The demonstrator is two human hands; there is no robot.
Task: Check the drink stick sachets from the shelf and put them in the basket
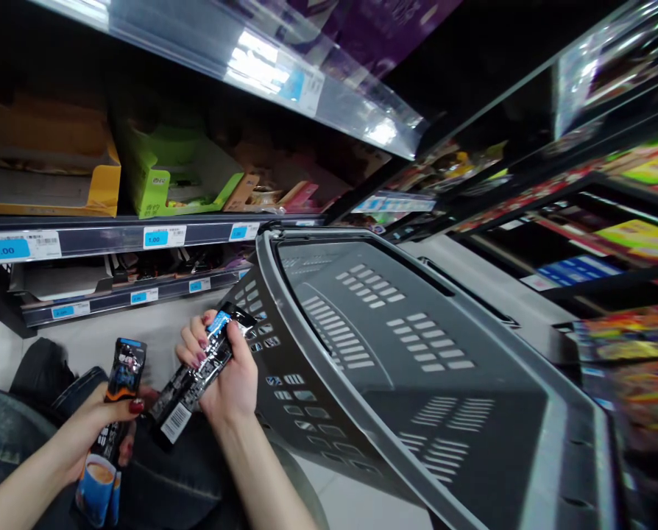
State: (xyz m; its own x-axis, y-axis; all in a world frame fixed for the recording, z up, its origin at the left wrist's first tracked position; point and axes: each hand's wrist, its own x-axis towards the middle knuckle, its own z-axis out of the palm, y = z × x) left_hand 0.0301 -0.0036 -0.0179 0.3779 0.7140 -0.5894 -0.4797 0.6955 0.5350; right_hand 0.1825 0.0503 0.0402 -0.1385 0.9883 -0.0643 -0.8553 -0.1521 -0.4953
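My left hand [100, 419] is closed round slim coffee sachets [98, 471], black with an orange band and a blue cup picture, more than one layer showing at the lower end. In my right hand [232, 375] are black glossy sachets [196, 375] with their backs up, showing a barcode and a blue patch at the upper end. They tilt up toward the right, and their lower end lies close to the left hand's fingertips. How many each hand holds I cannot tell. Both hands are above my bent knees, left of the grey basket.
A large grey shopping basket [439, 419] with slotted walls stands at my right. Ahead is a shelf [108, 234] with a yellow carton [104, 184], a green carton [146, 188] and price tags. Below it, a lower shelf holds an open tray [58, 280]. Blurred packets fill racks at far right.
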